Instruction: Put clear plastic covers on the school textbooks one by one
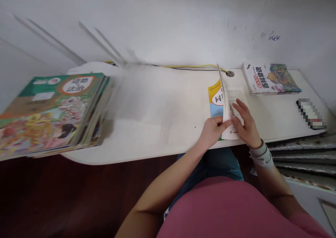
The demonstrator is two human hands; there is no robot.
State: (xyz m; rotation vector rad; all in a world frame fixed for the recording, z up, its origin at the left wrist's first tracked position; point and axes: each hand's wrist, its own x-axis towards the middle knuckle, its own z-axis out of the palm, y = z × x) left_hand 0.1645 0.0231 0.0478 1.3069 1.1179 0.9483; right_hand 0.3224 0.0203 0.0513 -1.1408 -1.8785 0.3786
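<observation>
A thin yellow and blue booklet (215, 98) lies open on the white desk (162, 115) near its front edge. My left hand (213, 130) pinches the lower edge of a page (224, 94) that stands upright. My right hand (245, 122) rests flat on the booklet's right-hand page (237, 95), fingers stretched out. A grey band sits on my right wrist.
A stack of colourful textbooks (52, 112) lies at the desk's left end, overhanging the edge. Another book (270, 78) sits at the back right, a pixelated dark object (312, 113) beside it. A yellow cable (191, 66) runs along the wall to a desk hole. Grey cushions (301, 154) lie lower right.
</observation>
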